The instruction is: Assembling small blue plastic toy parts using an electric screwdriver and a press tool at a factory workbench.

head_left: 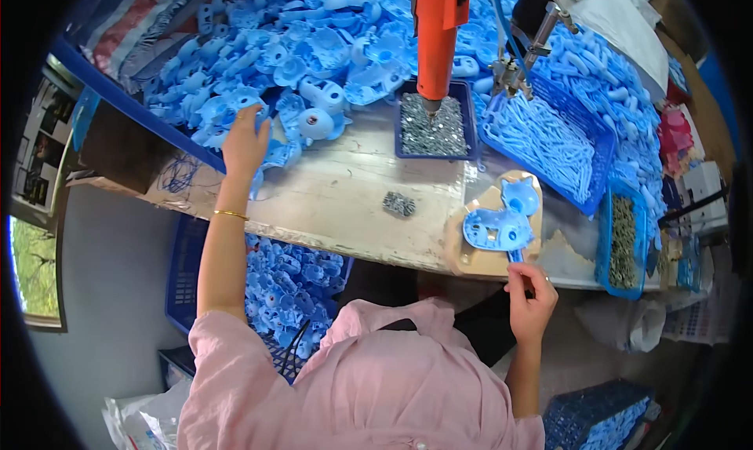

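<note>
My left hand (246, 142) reaches to the near edge of a heap of light-blue plastic shells (314, 50). Its fingers are stretched out over one shell and touch it, with the thumb apart. At the right, a blue animal-shaped shell half (492, 229) lies hollow side up in a beige fixture block (463, 254). Just below that shell, my right hand (532, 299) pinches the end of a narrow blue strip (515, 255). The strip's upper end meets the shell's lower edge; whether it is joined there I cannot tell.
An orange power screwdriver (438, 42) hangs over a dark-blue tray of screws (433, 126). A small screw pile (399, 204) lies on the table. Right stand a basket of blue strips (541, 144) and a blue bin of small metal parts (623, 242). Below sits a crate of blue parts (294, 285).
</note>
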The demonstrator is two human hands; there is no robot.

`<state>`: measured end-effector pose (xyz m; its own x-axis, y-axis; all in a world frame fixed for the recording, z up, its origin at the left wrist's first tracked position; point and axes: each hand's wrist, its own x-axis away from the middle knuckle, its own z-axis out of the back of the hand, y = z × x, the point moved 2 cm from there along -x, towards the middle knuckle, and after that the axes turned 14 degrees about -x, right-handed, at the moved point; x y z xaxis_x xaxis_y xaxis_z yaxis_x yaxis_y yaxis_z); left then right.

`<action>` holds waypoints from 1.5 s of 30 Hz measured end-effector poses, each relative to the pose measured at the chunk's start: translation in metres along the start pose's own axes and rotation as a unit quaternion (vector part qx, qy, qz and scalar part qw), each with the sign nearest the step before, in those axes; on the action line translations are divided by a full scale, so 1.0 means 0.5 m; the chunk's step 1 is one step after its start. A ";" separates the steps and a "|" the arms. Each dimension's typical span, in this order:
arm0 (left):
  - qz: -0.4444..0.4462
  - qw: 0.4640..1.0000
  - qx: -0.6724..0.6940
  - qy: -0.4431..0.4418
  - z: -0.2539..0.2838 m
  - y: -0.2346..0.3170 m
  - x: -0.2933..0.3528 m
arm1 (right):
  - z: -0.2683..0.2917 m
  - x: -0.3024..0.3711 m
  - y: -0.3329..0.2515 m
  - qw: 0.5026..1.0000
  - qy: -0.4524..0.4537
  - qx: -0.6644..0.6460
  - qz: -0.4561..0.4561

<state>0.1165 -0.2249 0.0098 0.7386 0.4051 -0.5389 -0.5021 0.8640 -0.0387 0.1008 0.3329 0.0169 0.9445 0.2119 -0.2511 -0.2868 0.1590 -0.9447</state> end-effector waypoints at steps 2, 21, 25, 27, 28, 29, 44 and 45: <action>0.005 1.000 -0.003 -0.008 0.004 -0.001 -0.004 | -0.003 -0.001 0.004 1.000 0.003 -0.004 -0.009; 0.031 0.994 0.097 -0.026 0.027 0.018 0.004 | 0.208 -0.425 0.103 0.974 0.154 0.136 0.099; -0.019 0.995 0.079 0.064 0.071 0.048 0.009 | 0.303 -0.594 0.149 0.941 0.240 0.202 0.132; -0.011 0.992 0.102 0.071 0.100 0.058 0.024 | 0.319 -0.635 0.145 0.924 0.268 0.232 0.144; -0.005 0.991 0.118 0.067 0.103 0.065 0.032 | 0.297 -0.651 0.152 0.932 0.219 0.252 0.142; 0.044 0.988 0.144 0.038 0.094 0.068 0.044 | 0.277 -0.660 0.159 0.937 0.171 0.271 0.139; -0.150 0.883 0.415 -0.161 0.203 0.449 0.158 | 0.175 -0.521 0.055 0.993 -0.057 0.092 0.043; -0.190 0.875 0.410 -0.176 0.213 0.477 0.162 | 0.146 -0.460 0.025 0.992 -0.115 0.051 -0.009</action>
<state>0.1049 0.0458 0.0467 0.9471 -0.0149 -0.3205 0.1942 0.8217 0.5358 -0.1316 0.3567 0.0783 0.8916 0.4207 -0.1677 -0.2950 0.2587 -0.9198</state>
